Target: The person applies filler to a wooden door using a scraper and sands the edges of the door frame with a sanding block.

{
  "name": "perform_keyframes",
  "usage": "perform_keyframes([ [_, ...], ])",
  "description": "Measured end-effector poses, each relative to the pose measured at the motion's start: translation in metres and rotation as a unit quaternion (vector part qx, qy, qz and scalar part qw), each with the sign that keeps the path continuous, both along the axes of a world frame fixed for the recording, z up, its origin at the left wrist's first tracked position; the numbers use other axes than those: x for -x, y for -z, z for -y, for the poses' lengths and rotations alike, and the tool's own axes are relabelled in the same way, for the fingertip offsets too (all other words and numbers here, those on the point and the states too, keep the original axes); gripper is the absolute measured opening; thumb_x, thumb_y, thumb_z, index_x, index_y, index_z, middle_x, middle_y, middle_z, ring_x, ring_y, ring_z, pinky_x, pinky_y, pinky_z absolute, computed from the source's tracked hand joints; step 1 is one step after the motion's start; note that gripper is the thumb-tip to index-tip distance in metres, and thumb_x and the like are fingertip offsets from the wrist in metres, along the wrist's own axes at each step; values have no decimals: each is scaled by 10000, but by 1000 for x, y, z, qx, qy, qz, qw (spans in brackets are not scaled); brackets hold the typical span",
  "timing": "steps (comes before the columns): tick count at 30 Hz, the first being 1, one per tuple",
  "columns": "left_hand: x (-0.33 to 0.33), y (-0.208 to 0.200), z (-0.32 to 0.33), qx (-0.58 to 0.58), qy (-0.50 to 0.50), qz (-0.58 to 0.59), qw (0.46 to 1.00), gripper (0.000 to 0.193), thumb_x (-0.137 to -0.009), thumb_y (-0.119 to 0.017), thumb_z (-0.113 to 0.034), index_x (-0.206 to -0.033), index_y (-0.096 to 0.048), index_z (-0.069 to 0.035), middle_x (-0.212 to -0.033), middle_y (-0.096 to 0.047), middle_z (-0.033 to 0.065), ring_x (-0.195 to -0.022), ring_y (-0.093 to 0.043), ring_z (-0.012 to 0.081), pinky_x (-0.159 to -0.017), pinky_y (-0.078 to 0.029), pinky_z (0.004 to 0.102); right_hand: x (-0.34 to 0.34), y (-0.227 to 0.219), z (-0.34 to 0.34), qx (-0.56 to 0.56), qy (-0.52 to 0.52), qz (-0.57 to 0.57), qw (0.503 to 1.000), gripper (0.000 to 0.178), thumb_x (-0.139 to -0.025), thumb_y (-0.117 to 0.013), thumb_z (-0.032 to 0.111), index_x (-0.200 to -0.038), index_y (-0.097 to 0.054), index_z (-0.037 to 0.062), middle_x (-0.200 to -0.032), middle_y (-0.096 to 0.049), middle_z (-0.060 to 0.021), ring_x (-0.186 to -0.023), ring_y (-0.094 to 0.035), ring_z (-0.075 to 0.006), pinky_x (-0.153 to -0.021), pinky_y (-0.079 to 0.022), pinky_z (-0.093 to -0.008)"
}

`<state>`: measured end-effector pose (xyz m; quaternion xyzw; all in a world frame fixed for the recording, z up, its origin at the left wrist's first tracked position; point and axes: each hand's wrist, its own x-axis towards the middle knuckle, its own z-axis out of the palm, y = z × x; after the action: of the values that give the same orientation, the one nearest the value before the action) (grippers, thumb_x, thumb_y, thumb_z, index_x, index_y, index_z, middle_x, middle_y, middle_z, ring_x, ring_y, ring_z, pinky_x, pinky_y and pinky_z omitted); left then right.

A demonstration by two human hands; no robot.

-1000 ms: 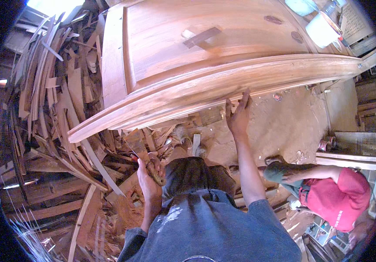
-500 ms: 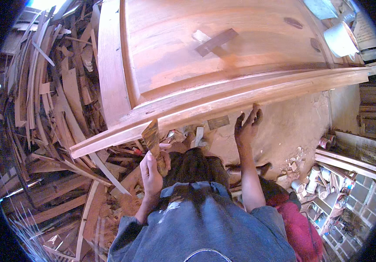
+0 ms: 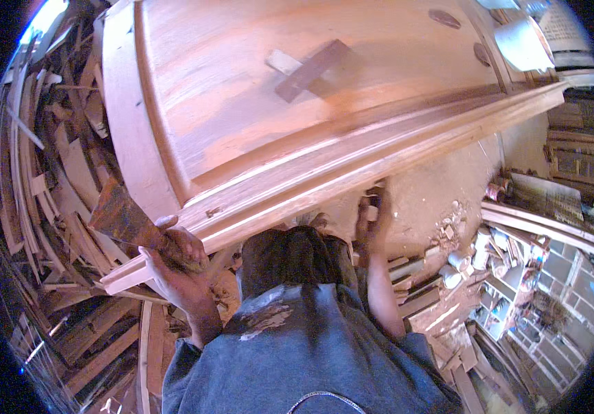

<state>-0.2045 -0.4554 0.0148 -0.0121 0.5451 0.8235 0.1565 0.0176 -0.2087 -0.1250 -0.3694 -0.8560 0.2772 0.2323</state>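
Observation:
My left hand (image 3: pixel 183 259) is closed around the handle of a putty knife (image 3: pixel 128 214), whose wide, stained blade points up and left. That blade is beside the left end of a framed wooden panel (image 3: pixel 242 90) with a moulded front edge. Lower and nearer, my right hand (image 3: pixel 373 214) is just below the panel's front edge, apart from it. Its fingers are dark and smeared, and a pale spot shows among them that I cannot make out. On the panel lies a dark wood strip (image 3: pixel 314 69) crossing a pale piece (image 3: pixel 283 62).
Scrap wood strips (image 3: pixel 69 179) are heaped along the left. A white bucket (image 3: pixel 524 45) stands by the panel's far right corner. At the lower right are tins (image 3: pixel 459 261), boards (image 3: pixel 545 228) and a shelf with small items (image 3: pixel 500 303). Wood chips litter the floor (image 3: pixel 441 186).
My left hand has moved left and forward with the putty knife, tilting its blade leftward. My right hand has dropped lower and nearer to me. The view has shifted, and the red cloth is out of sight.

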Motion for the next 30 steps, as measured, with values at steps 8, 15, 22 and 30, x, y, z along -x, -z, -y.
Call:
perform_keyframes([
  [8, -41, -10, -64, 7, 31, -9, 999, 581, -1023, -419, -507, -1135, -561, 45, -642, -504, 55, -538, -458, 152, -461, -386, 284, -55, 9, -5, 124, -36, 8, 992, 319, -909, -626, 56, -1227, -621, 37, -913, -615, -134, -763, -639, -229, -645, -522, -329],
  [15, -142, -40, -146, 180, 44, -40, 982, 484, -1039, -394, -418, -1098, -604, 14, -725, -536, 68, -636, -500, 153, -580, -405, 290, -92, -48, -100, 106, 20, -118, 987, 188, -844, -722, 42, -815, -538, 12, -824, -596, -122, -668, -605, -217, -619, -494, -316],
  [22, -266, -41, -264, 257, 301, -3, 918, 411, -1075, -343, -304, -1161, -622, -15, -870, -584, 36, -760, -526, 131, -729, -448, 278, -225, -46, -163, 212, 104, -66, 969, 234, -960, -615, 134, -788, -480, 51, -609, -478, -15, -580, -489, -90, -530, -407, -269],
  [30, -319, -27, -352, 135, 529, -142, 826, 386, -1054, -423, -270, -937, -621, 40, -817, -652, 144, -811, -608, 211, -765, -483, 363, -287, -76, -183, 296, 68, -175, 937, 321, -1023, -518, 306, -1112, -541, -1, -875, -585, -52, -725, -560, -115, -674, -480, -264],
])
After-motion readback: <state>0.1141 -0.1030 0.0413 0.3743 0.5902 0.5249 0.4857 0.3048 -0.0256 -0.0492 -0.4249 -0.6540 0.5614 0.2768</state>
